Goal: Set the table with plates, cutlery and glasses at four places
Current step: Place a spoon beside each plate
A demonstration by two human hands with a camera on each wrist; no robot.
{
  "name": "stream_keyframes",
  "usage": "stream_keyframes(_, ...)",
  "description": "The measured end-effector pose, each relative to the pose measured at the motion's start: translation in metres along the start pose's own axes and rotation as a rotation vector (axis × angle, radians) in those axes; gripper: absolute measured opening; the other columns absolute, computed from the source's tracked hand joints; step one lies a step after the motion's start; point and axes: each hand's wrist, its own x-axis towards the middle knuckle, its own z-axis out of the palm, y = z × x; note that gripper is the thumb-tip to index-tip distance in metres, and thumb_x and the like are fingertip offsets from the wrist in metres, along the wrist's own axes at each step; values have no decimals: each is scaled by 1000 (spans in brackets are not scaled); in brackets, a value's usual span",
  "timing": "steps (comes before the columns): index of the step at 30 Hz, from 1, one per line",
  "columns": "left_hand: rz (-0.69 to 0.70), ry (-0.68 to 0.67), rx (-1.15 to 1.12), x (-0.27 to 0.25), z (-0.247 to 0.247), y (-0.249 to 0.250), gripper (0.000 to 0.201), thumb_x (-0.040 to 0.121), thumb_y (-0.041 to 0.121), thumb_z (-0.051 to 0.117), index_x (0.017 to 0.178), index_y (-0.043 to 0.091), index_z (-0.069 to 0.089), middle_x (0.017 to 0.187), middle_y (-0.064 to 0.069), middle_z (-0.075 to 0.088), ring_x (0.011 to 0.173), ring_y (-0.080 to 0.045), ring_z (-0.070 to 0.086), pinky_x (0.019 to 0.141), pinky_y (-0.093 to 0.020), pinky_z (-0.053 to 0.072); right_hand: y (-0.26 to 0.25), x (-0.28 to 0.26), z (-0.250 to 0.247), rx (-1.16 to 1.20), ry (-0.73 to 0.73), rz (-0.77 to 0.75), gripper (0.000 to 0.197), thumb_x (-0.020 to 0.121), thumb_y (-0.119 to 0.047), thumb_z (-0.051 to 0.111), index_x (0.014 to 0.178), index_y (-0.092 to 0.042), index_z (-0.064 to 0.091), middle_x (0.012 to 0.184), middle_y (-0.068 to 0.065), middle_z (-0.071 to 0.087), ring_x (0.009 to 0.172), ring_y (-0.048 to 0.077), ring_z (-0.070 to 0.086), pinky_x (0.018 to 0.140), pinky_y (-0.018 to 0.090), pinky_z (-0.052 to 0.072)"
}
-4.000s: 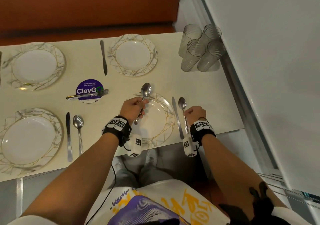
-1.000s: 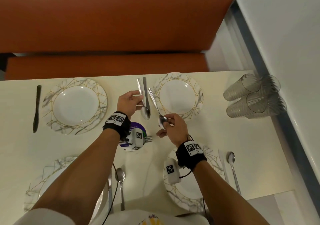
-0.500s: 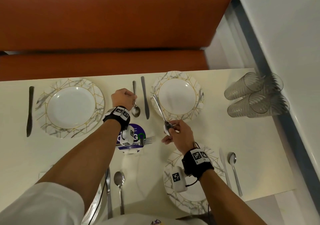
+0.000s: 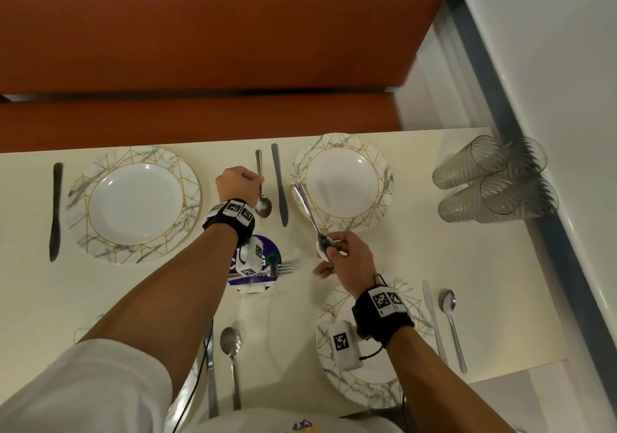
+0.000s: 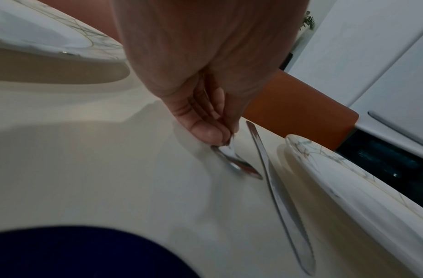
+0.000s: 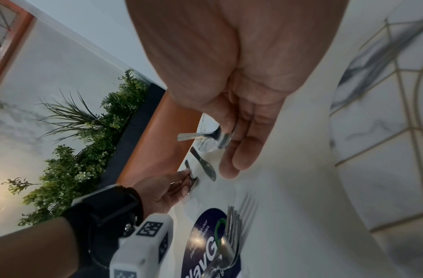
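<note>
My left hand (image 4: 257, 182) pinches the handle of a spoon (image 4: 263, 198) just left of the knife (image 4: 279, 185) at the far right plate (image 4: 342, 182). In the left wrist view the fingertips (image 5: 213, 135) hold that spoon (image 5: 236, 164) with its bowl down on the table, beside the knife (image 5: 277, 188). My right hand (image 4: 334, 252) holds a second spoon (image 4: 310, 219) by the bowl, its handle slanting up over that plate's rim. The right wrist view shows this spoon (image 6: 217, 137) between thumb and fingers. Several glasses (image 4: 494, 182) stand at the far right.
A far left plate (image 4: 133, 203) has a knife (image 4: 56, 212) at its left. The near right plate (image 4: 367, 382) has a knife (image 4: 432, 322) and spoon (image 4: 450, 325). Forks (image 4: 285, 267) lie on a purple coaster mid-table. A near spoon (image 4: 231, 359) lies by my left arm. An orange bench runs behind.
My left hand has brought its spoon down from above the knife onto the table at the knife's left. My right hand has kept its spoon near the far right plate.
</note>
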Motion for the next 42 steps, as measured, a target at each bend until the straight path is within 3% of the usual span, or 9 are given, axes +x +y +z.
stream_keyframes(5,8,1,6,0,0,-2,12,87,23,79,78,15,77,72,-2,75,71,-19,74,73,-27,60,1,0,0,4,5,9,17,98,-1,52,112,-9,59,106,18,69,64,37,74,62,44,62)
stream_keyframes(11,-26,1,-27,0,-6,-4,18,86,27,80,73,16,75,69,-3,75,72,-22,75,78,-36,64,-3,-2,1,3,7,-4,16,98,-1,53,111,-9,59,106,18,69,64,36,74,62,44,63)
stream_keyframes(16,16,57,34,-15,-20,-7,34,94,46,67,80,15,70,80,-3,74,81,-25,68,79,-31,55,-10,-8,0,13,-4,-48,19,99,-3,54,116,-10,57,104,17,70,65,37,74,65,48,63)
stream_keyframes(19,107,45,57,-38,-25,-7,30,97,44,60,92,16,71,86,0,75,83,-22,67,78,-29,51,-12,-11,1,12,-12,-89,22,98,-3,53,117,-12,58,103,16,72,65,36,75,64,45,63)
stream_keyframes(24,223,-92,-65,-103,-25,-5,17,98,35,63,94,21,72,80,9,74,73,-5,68,73,-24,56,-17,-20,6,-48,-11,-191,19,97,-6,57,114,-14,60,98,11,74,62,28,75,59,39,62)
stream_keyframes(30,219,-209,-172,-181,-23,-15,17,96,27,69,110,17,71,89,0,77,75,-12,73,64,-16,54,-18,-42,22,-89,-64,-269,24,95,-3,54,112,-18,62,92,6,75,61,23,72,52,32,57)
stream_keyframes(36,164,-67,-280,-202,-44,-45,10,94,15,72,103,17,73,87,-1,78,80,-20,74,76,-34,63,-20,-70,50,-126,-190,-318,22,95,-13,62,116,-20,62,90,2,74,67,20,73,53,15,50)
stream_keyframes(39,147,-51,-290,-201,-71,-58,9,94,16,71,100,21,75,87,3,77,83,-16,74,81,-40,63,-22,-82,72,-133,-224,-352,23,96,-20,62,119,-22,62,93,2,74,75,19,73,59,21,57)
stream_keyframes(42,135,-35,-263,-193,-104,-76,9,94,23,69,98,28,75,89,6,77,85,-17,73,78,-43,63,-21,-87,103,-145,-260,-351,23,97,-13,57,119,-19,63,97,7,74,82,21,74,63,32,63)
